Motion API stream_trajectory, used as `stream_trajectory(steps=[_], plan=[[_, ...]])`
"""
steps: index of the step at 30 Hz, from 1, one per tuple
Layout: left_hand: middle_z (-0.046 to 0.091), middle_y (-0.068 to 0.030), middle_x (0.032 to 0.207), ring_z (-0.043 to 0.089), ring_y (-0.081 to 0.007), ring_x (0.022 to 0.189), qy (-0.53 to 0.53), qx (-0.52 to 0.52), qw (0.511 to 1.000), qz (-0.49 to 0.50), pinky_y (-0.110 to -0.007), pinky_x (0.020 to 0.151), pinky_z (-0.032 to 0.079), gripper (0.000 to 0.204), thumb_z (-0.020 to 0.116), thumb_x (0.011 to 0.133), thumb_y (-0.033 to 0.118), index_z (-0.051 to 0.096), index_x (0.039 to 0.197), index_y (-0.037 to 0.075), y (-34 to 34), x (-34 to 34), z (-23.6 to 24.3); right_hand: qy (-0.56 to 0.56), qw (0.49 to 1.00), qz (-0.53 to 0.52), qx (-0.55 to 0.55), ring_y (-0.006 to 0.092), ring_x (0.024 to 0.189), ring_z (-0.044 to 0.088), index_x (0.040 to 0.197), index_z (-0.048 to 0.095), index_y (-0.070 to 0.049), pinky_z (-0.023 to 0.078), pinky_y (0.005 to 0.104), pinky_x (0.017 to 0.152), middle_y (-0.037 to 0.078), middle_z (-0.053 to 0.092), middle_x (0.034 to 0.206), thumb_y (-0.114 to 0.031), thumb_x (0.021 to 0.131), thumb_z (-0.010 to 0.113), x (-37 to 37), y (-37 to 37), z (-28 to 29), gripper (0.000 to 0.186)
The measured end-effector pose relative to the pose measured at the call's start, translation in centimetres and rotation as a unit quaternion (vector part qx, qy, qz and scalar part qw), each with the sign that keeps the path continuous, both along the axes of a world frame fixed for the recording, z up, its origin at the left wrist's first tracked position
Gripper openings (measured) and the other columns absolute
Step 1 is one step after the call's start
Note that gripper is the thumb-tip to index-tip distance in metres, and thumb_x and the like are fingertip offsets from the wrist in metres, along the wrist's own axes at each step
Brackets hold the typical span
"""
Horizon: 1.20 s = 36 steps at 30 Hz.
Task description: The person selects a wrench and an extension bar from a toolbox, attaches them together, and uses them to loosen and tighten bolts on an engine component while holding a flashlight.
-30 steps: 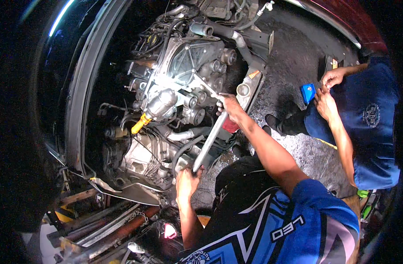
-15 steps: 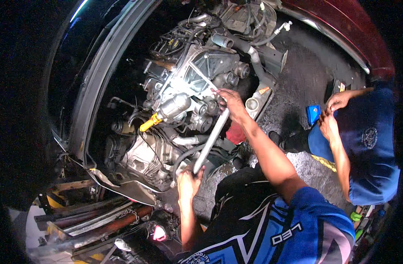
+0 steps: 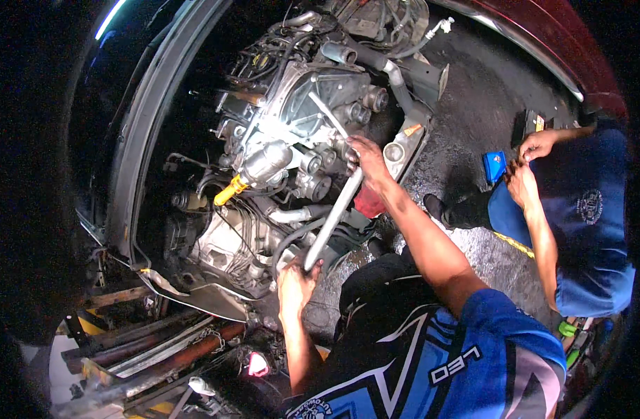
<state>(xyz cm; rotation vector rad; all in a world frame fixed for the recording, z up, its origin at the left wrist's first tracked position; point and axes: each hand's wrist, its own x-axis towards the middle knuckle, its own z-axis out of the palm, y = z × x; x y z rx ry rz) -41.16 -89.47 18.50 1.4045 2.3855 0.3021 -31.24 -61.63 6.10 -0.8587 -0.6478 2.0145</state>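
My left hand (image 3: 297, 283) is closed round the lower end of a long silvery pipe (image 3: 332, 222), which slants up across the engine (image 3: 309, 105). My right hand (image 3: 365, 159) is closed on the pipe's upper end, where a thinner steel tool handle (image 3: 327, 115) continues up-left to the engine's front cover; my fingers partly hide the join. Left of the pipe are a silver cylindrical housing (image 3: 260, 164) with a yellow piece (image 3: 229, 192) and several pulleys. A red object (image 3: 369, 202) shows under my right forearm.
A co-worker (image 3: 589, 209) in blue stands at the right, both hands (image 3: 526, 178) together beside a blue packet (image 3: 494, 166). The vehicle's body rail (image 3: 142, 140) runs up the left. Metal bars and a chain (image 3: 211, 342) lie at the lower left. A dark box (image 3: 526, 126) is at the upper right.
The whole view has shifted slightly between frames. Both my hands keep their grip on the pipe, which shows little movement against the engine.
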Motion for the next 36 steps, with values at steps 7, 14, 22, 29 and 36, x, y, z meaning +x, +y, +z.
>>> stream_trajectory(steps=[7, 14, 22, 29, 36], plan=[[0.063, -0.0313, 0.086, 0.063, -0.0449, 0.087, -0.033, -0.112, 0.992, -0.048, -0.049, 0.075, 0.049, 0.036, 0.069, 0.081, 0.027, 0.064, 0.094, -0.006, -1.1, -0.1, -1.1, -0.025, 0.996, 0.044, -0.071, 0.013, 0.052, 0.046, 0.101, 0.054, -0.011, 0.047, 0.0318, 0.048, 0.0, 0.049, 0.068, -0.017, 0.094, 0.054, 2.3, -1.7, -4.2, 0.009], [0.065, -0.0289, 0.09, 0.063, -0.0435, 0.089, -0.04, -0.148, 0.987, -0.038, -0.048, 0.078, 0.049, 0.042, 0.068, 0.082, 0.027, 0.063, 0.114, 0.0, -0.2, 0.2, -0.3, -0.022, 0.996, 0.064, -0.054, 0.012, 0.051, 0.049, 0.105, 0.055, -0.008, 0.05, 0.0318, 0.049, 0.001, 0.052, 0.068, -0.018, 0.092, 0.057, 2.6, -1.5, -4.6, 0.017], [0.065, -0.0264, 0.101, 0.063, -0.0413, 0.095, -0.055, -0.126, 0.99, -0.023, -0.045, 0.084, 0.049, 0.046, 0.065, 0.083, 0.024, 0.06, 0.124, 0.004, -0.4, 0.9, 0.7, -0.003, 0.996, 0.058, -0.064, 0.0116, 0.051, 0.049, 0.104, 0.057, -0.011, 0.049, 0.0303, 0.048, 0.001, 0.053, 0.068, -0.018, 0.094, 0.056, 2.2, -1.5, -2.6, 0.012], [0.066, -0.0249, 0.105, 0.064, -0.0389, 0.099, -0.056, -0.083, 0.995, -0.027, -0.043, 0.088, 0.05, 0.047, 0.065, 0.083, 0.022, 0.059, 0.126, 0.004, -0.5, 1.2, 0.8, -0.002, 0.998, 0.061, -0.02, 0.0099, 0.055, 0.049, 0.109, 0.059, -0.009, 0.049, 0.029, 0.05, -0.001, 0.055, 0.072, -0.019, 0.094, 0.057, 1.9, -1.5, -0.9, 0.018], [0.066, -0.0252, 0.106, 0.065, -0.0395, 0.099, -0.051, -0.049, 0.997, -0.033, -0.043, 0.089, 0.05, 0.047, 0.065, 0.084, 0.02, 0.057, 0.127, 0.001, -1.1, 1.1, 0.3, -0.028, 0.996, 0.07, 0.037, 0.0095, 0.058, 0.051, 0.118, 0.06, -0.008, 0.048, 0.0282, 0.05, -0.002, 0.057, 0.075, -0.019, 0.093, 0.059, 1.4, -0.5, 1.7, 0.028]])
